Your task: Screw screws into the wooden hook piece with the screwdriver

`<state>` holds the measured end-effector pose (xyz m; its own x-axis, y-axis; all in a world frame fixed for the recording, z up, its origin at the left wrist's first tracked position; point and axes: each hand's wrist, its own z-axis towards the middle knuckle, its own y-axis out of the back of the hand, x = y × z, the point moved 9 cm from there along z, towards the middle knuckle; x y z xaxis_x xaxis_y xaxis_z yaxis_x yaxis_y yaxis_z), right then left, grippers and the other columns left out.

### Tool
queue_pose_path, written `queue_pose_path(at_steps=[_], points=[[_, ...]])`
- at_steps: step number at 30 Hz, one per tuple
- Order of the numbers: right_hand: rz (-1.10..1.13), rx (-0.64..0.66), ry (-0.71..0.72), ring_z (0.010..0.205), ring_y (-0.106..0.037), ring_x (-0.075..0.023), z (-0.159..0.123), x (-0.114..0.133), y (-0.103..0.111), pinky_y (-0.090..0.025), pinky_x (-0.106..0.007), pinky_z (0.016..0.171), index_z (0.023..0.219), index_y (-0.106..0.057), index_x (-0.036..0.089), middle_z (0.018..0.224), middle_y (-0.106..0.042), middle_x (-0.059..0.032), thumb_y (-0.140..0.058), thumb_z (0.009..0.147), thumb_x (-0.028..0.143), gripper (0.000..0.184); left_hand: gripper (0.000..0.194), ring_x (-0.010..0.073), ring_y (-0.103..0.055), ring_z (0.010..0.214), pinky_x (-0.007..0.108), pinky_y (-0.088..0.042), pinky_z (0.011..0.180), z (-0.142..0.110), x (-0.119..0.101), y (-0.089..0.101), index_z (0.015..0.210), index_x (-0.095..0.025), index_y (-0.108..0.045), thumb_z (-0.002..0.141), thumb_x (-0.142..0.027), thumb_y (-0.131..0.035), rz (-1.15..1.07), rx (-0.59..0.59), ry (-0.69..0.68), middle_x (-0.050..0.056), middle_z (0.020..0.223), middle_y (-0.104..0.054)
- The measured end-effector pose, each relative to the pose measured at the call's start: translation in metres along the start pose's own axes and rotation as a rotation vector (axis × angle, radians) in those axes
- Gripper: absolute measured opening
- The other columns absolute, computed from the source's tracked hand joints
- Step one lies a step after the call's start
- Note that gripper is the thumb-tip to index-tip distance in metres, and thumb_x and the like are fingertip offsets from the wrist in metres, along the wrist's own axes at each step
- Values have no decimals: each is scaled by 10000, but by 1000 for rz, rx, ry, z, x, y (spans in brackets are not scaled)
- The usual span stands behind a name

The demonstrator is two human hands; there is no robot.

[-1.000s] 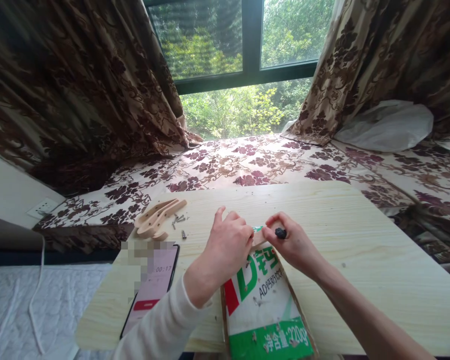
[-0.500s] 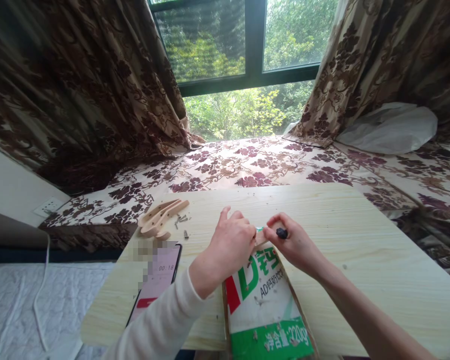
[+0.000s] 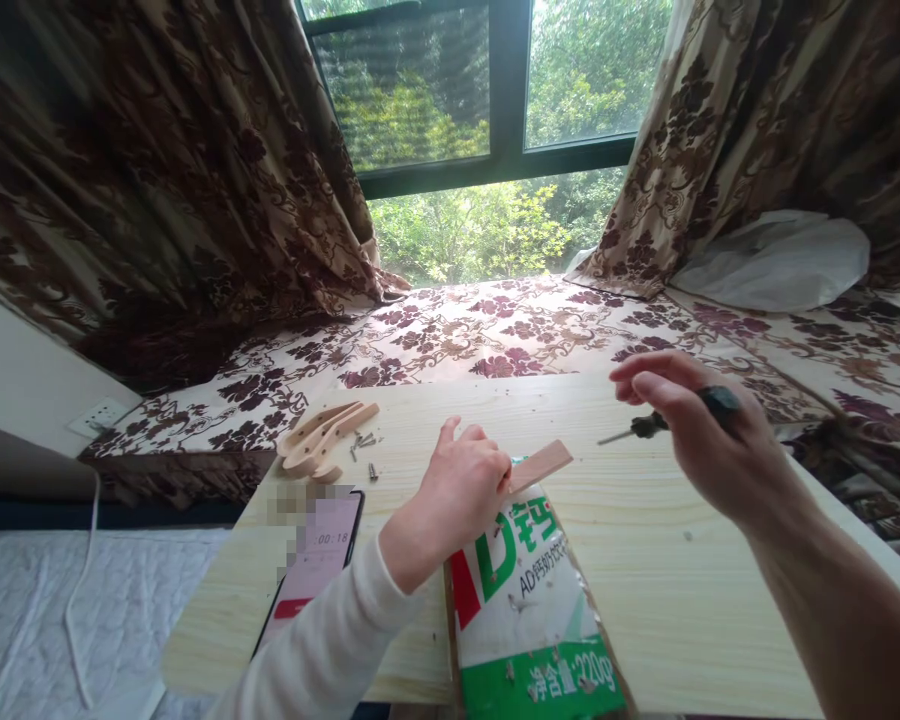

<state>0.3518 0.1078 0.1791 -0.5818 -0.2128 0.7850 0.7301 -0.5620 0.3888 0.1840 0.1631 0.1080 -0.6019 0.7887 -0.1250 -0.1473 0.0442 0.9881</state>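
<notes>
My left hand (image 3: 461, 475) is closed on one end of a flat wooden piece (image 3: 544, 464). The piece lies across the far end of a printed cardboard sheet (image 3: 532, 600), its free end pointing right. Raised above the table's right side, my right hand (image 3: 697, 420) grips a screwdriver (image 3: 645, 426) by its dark handle, the thin metal shaft pointing left toward the wooden piece but apart from it. Several curved wooden pieces with holes (image 3: 326, 437) lie at the far left of the table, beside several loose screws (image 3: 362, 440).
A phone (image 3: 319, 550) showing a timer lies on the light wooden table (image 3: 690, 620), left of my left forearm. Behind the table is a ledge with floral cloth (image 3: 450, 335). A white plastic bag (image 3: 780, 262) sits at the back right.
My right hand has moved right and up, away from the wooden piece, carrying the screwdriver, whose shaft now shows. The piece's right end is uncovered. My left hand stays in place.
</notes>
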Motion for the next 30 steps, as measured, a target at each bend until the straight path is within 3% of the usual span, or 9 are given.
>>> queue_pose_path(at_steps=[3, 8, 12, 19, 30], points=[[43, 93, 50, 631, -539, -157, 2, 20, -12, -393, -267, 510, 726, -625, 202, 703, -609, -31, -466, 885, 379, 286, 254, 198, -529, 840, 534, -236, 1058, 0, 0, 0, 648, -205, -628, 864, -160, -502, -1, 2, 3, 8, 680, -640], [147, 279, 52, 512, -410, -107, -12, 26, -59, -337, -249, 477, 618, -516, 193, 555, -449, 22, -471, 891, 339, 312, 232, 202, -536, 867, 538, -232, 1053, 0, 0, -1, 679, -209, -637, 873, -182, -511, 8, 5, 9, 6, 735, -658], [158, 363, 96, 577, -456, -122, -21, 20, -81, -368, -267, 551, 637, -529, 181, 620, -522, 1, -521, 859, 275, 241, 266, 199, -538, 869, 520, -258, 1041, -1, -1, 2, 664, -202, -619, 900, -233, -500, 19, 17, 10, 11, 747, -658], [162, 385, 125, 608, -504, -139, -20, 17, -87, -387, -281, 582, 653, -545, 176, 665, -585, -22, -525, 842, 233, 198, 234, 188, -551, 855, 471, -302, 1012, 0, -1, 2, 676, -203, -624, 881, -198, -511, 35, 36, 21, 6, 741, -667], [143, 459, 180, 593, -477, -128, -16, 24, -93, -365, -267, 555, 638, -536, 170, 646, -564, -17, -510, 813, 187, 177, 281, 201, -550, 821, 415, -369, 906, 3, 4, 0, 615, -210, -602, 885, -267, -552, 35, -6, 74, 14, 701, -637]])
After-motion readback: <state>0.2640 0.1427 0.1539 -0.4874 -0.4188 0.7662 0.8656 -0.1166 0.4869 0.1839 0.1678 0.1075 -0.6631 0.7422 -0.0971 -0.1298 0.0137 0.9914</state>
